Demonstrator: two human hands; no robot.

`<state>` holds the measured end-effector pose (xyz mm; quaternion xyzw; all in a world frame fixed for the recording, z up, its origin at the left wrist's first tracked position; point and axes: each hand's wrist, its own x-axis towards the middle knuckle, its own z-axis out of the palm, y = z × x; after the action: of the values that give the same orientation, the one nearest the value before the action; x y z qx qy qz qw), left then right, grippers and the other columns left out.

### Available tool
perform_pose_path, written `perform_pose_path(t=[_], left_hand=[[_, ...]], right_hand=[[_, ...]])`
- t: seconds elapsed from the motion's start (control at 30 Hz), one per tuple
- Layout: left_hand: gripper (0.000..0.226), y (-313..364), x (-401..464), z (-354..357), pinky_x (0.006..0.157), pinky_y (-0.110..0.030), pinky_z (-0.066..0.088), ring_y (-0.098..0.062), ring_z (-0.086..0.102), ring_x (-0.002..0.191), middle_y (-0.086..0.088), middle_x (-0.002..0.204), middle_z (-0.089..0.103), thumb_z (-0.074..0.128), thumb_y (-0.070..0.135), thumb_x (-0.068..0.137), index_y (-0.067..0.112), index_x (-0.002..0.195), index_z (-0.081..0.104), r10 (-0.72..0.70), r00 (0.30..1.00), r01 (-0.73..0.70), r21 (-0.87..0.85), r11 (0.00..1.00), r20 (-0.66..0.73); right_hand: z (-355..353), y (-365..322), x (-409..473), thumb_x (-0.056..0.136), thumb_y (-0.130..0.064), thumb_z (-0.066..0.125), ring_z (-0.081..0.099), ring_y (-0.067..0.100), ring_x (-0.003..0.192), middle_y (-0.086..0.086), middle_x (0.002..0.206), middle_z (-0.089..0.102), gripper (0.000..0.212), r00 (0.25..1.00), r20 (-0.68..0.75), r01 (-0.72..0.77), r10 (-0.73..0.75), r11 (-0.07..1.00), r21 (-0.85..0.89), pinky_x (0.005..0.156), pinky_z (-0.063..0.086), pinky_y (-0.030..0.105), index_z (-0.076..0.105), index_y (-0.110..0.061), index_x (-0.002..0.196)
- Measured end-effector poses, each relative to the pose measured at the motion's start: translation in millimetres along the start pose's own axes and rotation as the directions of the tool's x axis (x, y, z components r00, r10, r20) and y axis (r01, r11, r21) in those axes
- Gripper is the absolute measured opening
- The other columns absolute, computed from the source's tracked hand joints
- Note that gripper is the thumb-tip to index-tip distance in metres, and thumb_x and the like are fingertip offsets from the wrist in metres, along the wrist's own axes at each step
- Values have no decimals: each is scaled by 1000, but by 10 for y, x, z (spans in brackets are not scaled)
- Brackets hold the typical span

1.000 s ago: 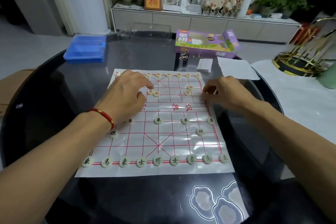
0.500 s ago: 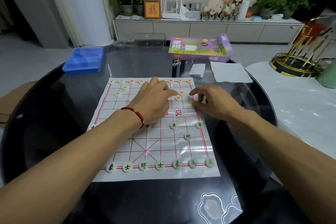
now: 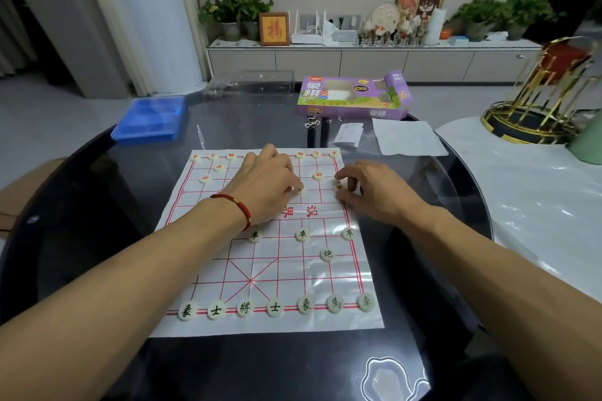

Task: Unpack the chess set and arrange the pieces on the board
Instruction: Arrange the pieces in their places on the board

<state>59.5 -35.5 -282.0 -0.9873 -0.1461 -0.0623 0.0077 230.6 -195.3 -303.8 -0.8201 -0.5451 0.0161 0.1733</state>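
A white plastic sheet with red grid lines, the chess board (image 3: 270,273), lies flat on the dark glass table. Round cream pieces with black characters (image 3: 244,308) line its near row, and more stand in the rows above. Red-marked pieces (image 3: 318,175) sit along the far side. My left hand (image 3: 270,182) lies over the far middle of the board, fingertips pinching a cream piece (image 3: 299,189). My right hand (image 3: 368,189) is at the board's right edge, thumb and fingers pinching a red-marked piece (image 3: 338,186).
The purple chess set box (image 3: 353,98) lies open at the table's far side, with paper sheets (image 3: 407,137) in front of it. A blue plastic tray (image 3: 151,119) and a clear lid (image 3: 250,85) sit far left. A gold rack (image 3: 540,104) stands right.
The view shifted, so the board sits lower and more central. Both hands slid a little toward the board's right part; each now pinches a piece on the far half.
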Motion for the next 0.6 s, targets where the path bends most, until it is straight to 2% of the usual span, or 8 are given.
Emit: perform_pose_path(t=[0.1,0.27,0.5,0.6], left_hand=[[34,-13,8,-4,92,-34,41,-19,40,120,5,126,62,59,31,99,30,133,65,-29,999,28,-32,999,-30],[40,24,48,-5,98,-39,44,-22,43,122,0,129,62,64,37,96,25,134,64,-84,996,84,-44,995,0],[29,65,137,89,93,-43,53,-23,53,108,-2,102,72,71,41,90,21,109,79,-171,985,170,-70,983,-8],[28,74,150,96,95,-45,53,-22,56,105,-1,103,74,73,39,89,22,110,79,-194,981,192,-124,974,-4]], right_hand=[[-20,15,-5,94,-37,67,60,12,86,-3,107,65,35,1000,14,16,-16,1000,27,76,55,30,66,-22,125],[-26,40,-23,95,-33,66,61,12,86,-3,105,66,31,1000,15,13,-14,997,70,76,55,30,68,-21,123],[-29,30,-42,96,-34,65,61,12,84,-4,100,65,32,1000,11,-10,8,994,108,70,50,25,64,-21,126],[-24,35,-37,97,-33,65,60,12,82,-5,99,64,30,1000,5,-1,1,994,107,67,46,21,66,-21,123]])
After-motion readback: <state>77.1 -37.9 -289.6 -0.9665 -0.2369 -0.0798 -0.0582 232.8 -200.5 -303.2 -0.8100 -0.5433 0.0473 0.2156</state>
